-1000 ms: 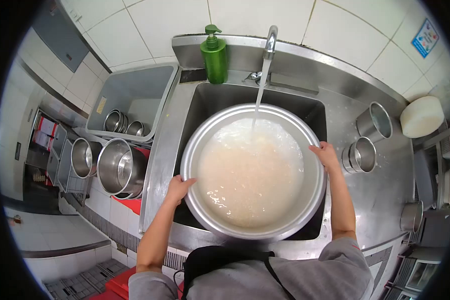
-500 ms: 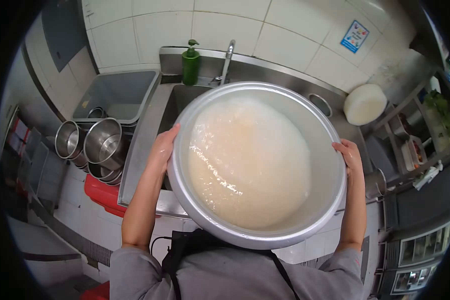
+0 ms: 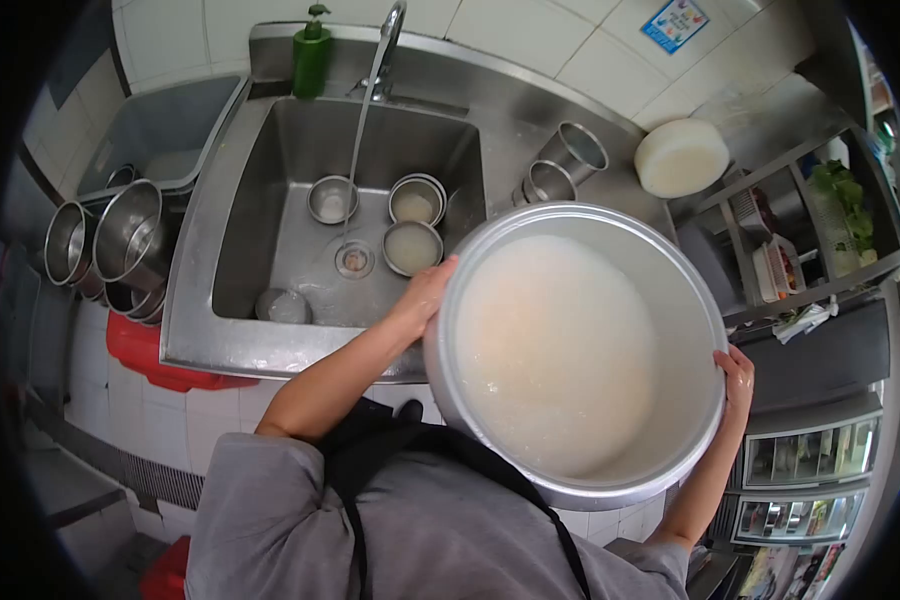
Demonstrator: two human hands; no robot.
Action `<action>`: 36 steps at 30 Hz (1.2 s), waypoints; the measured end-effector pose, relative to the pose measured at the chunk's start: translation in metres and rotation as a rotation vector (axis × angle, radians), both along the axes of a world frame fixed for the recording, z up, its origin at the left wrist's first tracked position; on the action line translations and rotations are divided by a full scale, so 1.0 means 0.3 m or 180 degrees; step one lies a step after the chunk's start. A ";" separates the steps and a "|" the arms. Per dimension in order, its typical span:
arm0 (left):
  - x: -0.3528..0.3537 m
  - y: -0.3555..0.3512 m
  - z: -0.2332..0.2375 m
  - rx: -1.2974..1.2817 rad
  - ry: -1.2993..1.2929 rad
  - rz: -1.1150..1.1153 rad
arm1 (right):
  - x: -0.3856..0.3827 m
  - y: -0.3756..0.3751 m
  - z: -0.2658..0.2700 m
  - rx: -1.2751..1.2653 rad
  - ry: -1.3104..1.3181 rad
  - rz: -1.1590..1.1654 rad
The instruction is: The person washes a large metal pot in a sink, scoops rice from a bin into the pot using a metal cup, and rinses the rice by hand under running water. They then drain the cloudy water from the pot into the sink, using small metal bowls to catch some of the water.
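Large round aluminium basin [image 3: 686,330], nearly full of cloudy white water [image 3: 555,350], is held in the air at chest height, clear of the stainless steel sink [image 3: 270,235] that lies at its 10 o'clock.

Left hand [image 3: 425,295] is clamped on the rim at the basin's 10 o'clock, fingers curled over the edge. Right hand [image 3: 738,385] is clamped on the rim at 4 o'clock. Opposed grips, likely to balance a heavy sloshing load and keep the rim near level.

In the sink are three small steel bowls [image 3: 413,247] around the drain, probably parked there to catch the tap stream [image 3: 360,130]. The tap [image 3: 392,22] runs.

Green pump bottle [image 3: 311,55] stands on the back ledge at 11 o'clock. Two steel cups [image 3: 575,150] sit on the steel desk [image 3: 500,110] at 12 o'clock. White round tub [image 3: 682,158] at 1 o'clock. Stacked steel pots [image 3: 120,240] at 9 o'clock.
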State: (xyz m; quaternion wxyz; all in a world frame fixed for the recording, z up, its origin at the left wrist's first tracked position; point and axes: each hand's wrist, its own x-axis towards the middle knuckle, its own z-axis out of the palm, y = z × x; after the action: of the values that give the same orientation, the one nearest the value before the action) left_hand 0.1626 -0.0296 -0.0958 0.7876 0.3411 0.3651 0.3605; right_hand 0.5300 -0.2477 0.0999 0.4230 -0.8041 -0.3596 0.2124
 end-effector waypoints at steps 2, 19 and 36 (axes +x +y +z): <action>0.070 -0.009 -0.034 0.0014 0.0010 -0.0024 | 0.074 -0.036 -0.039 0.0099 0.0031 -0.0091; 0.237 0.125 -0.096 0.0172 -0.0497 0.1058 | 0.186 0.057 -0.017 0.0325 -0.0203 -0.0048; 0.189 0.158 -0.258 -0.1442 -0.1784 0.0790 | -0.039 0.176 0.166 -0.0517 -0.1271 -0.0206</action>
State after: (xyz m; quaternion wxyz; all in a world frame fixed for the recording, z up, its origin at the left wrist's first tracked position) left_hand 0.2193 0.0178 -0.1733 0.8627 -0.0003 0.2445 0.4426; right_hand 0.5181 -0.1950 0.1497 0.2838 -0.8728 -0.3920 0.0636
